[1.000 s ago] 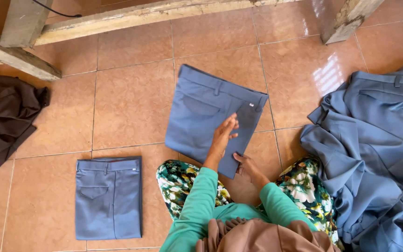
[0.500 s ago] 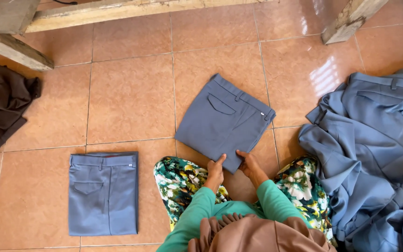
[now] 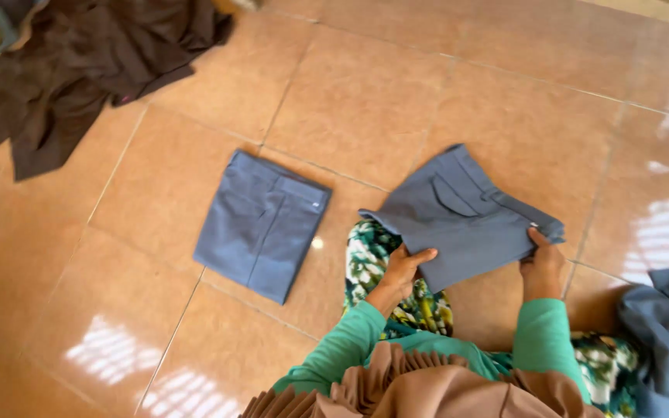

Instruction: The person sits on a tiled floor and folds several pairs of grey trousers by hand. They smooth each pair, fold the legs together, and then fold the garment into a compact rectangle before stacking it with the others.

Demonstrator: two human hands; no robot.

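Both hands grip a folded pair of blue-grey cloth trousers (image 3: pixel 458 224), lifted a little off the glossy terracotta tiled floor (image 3: pixel 365 101) and tilted, its back pocket facing up. The left hand (image 3: pixel 404 271) pinches the near left edge with the thumb on top and the fingers curled underneath; the right hand (image 3: pixel 542 267) clamps the near right corner by the waistband end, thumb on top as well. The bundle hangs just above the person's knee, which is covered in green and white floral cloth (image 3: pixel 373 263), and the far corner seems to touch or nearly touch the tiles. To the left, apart from it, lies a second folded pair of blue-grey trousers (image 3: pixel 261 224), flat on the floor with its edges squared. As a judgement, the folding of this piece looks finished and the step in hand is carrying it over; setting it squarely on or beside the flat pair would call for a level, 2-handed carry so the layers do not slip open. A heap of dark brown garments (image 3: pixel 79 70) lies at the upper left, and a pile of unfolded blue-grey cloth (image 3: pixel 663 333) sits at the right edge.
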